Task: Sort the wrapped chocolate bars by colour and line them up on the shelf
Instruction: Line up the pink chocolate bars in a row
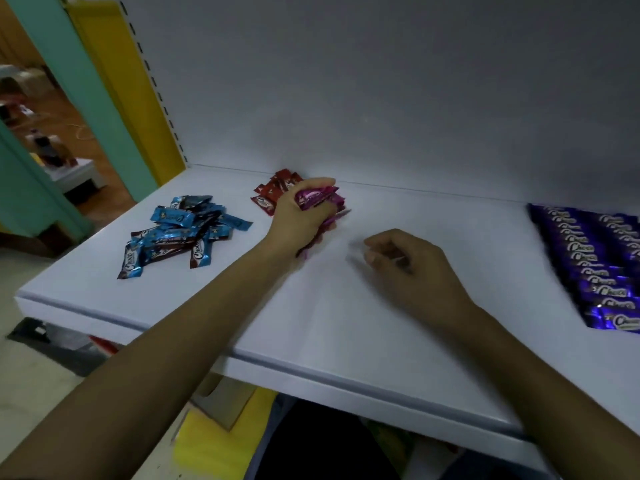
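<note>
1. Left hand (304,216) grips a bunch of pink bars (317,197), likely gathering one colour; right hand (412,265) curls, blurred, grasp unclear.
2. Blue pile (183,233) at nine o'clock, red bars (273,192) eleven, aligned purple row (595,265) three.

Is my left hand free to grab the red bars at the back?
Probably not easily: the left hand grips a bunch of pink bars, though the red bars lie right behind it with nothing between.

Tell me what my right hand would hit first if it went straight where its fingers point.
Likely the left hand, which grips a bunch of pink bars; the right hand aims its curled fingers left toward it over bare shelf. Blur makes depth uncertain.
</note>
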Demonstrator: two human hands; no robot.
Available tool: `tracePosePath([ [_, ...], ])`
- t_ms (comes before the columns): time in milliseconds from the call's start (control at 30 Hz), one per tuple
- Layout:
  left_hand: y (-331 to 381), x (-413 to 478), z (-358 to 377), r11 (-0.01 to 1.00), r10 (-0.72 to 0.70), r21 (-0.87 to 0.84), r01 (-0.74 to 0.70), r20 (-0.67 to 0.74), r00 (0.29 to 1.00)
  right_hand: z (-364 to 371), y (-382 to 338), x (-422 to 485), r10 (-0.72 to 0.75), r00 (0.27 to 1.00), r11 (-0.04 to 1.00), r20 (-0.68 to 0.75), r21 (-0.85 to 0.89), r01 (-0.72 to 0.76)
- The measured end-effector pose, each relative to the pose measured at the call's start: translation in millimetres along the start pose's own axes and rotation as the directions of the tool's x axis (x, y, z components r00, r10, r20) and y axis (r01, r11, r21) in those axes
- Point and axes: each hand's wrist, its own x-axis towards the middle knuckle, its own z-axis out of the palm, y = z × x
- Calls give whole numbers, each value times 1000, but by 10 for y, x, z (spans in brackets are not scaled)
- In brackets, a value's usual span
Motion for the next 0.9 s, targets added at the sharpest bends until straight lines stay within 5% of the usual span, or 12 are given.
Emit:
tracePosePath([
  [167, 74, 196, 530, 870, -220, -395, 296, 225, 949, -201, -83, 13, 127, 991, 966, -47, 232, -113],
  [300, 6, 225, 1032, 849, -276, -358, 390, 329, 903, -371, -65, 154, 171, 947, 969, -272, 219, -112],
  [400, -14, 222, 1265, 915, -233, -245, 321, 329, 915, -527, 51, 287, 293, 887, 937, -358, 291, -192],
  [600, -211, 344, 1224, 991, 51, -129, -25, 202, 978, -714, 247, 389, 459, 854, 776, -244, 578, -252],
  [733, -249, 410, 1144, 984, 27, -178, -1, 143, 989, -682, 425, 351, 494, 835, 729, -242, 639, -246],
  [900, -237, 412, 1106, 964, -40, -257, 63, 95, 995, -765, 513, 307, 478, 793, 839, -378, 465, -285],
])
